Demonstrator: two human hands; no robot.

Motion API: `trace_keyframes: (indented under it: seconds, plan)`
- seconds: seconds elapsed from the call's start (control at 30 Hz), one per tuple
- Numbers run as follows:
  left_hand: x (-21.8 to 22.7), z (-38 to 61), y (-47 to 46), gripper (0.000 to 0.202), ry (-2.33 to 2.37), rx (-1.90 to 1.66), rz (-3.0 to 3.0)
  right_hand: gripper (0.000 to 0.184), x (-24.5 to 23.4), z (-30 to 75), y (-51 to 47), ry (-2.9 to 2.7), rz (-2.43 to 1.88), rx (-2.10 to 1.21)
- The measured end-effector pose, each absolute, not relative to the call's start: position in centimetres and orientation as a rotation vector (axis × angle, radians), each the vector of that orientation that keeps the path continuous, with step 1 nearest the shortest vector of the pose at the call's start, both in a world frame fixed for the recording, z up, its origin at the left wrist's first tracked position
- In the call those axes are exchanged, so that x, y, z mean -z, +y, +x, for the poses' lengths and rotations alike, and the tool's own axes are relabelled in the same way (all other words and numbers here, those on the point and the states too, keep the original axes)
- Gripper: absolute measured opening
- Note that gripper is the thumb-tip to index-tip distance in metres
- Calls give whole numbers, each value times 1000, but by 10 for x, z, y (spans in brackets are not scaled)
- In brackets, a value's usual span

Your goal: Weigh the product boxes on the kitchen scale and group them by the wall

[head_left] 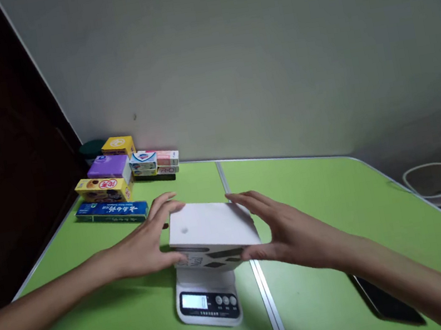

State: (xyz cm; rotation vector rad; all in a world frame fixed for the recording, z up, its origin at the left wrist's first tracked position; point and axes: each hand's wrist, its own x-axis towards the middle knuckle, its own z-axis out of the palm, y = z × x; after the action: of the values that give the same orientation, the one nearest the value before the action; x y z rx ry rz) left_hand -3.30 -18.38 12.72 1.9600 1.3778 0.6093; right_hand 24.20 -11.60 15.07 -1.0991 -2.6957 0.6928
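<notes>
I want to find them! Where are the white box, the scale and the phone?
White box point(209, 226), head view, top face.
Scale point(207, 301), head view, front panel.
Phone point(390, 305), head view, dark screen.

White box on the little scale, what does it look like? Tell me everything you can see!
The white box is flat and rectangular, looks like smooth cardboard, and is closed. Its top is plain apart from a faint grey mark; the front side shows dark printed patches and what may be a code square. It lies flat over the white kitchen scale, hiding its platform. The left hand touches its left side and the right hand its right side, both stretched open.
</notes>
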Motion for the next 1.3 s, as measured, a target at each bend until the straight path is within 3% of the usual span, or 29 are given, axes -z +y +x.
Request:
trace_keyframes:
  seconds: [0.07,0.13,0.37,0.73,0.9,1.1,1.3]
  plan:
    - [-124,-39,-190,107,1376,-598,1961,98,-154,247,-120,-2736,-1125,-627]
    - [-120,-47,-196,117,1359,-619,1948,99,-155,255,-123,-2750,-1145,-592]
    - [-110,-67,-206,106,1381,-689,1820,93,-155,266,-131,-2770,-1208,-624]
    - [-97,-39,-190,109,1350,-637,1825,78,-135,250,-128,-2659,-1129,-783]
    - [-106,-43,-183,93,1169,-847,1773,67,-139,232,-126,-2510,-1079,-858]
    - [-130,-122,-209,95,1355,-942,1586,65,-154,150,-128,-2504,-852,-862]
    - [-118,-245,-226,90,1586,-996,1321,76,-114,9,-114,-2536,-591,-842]
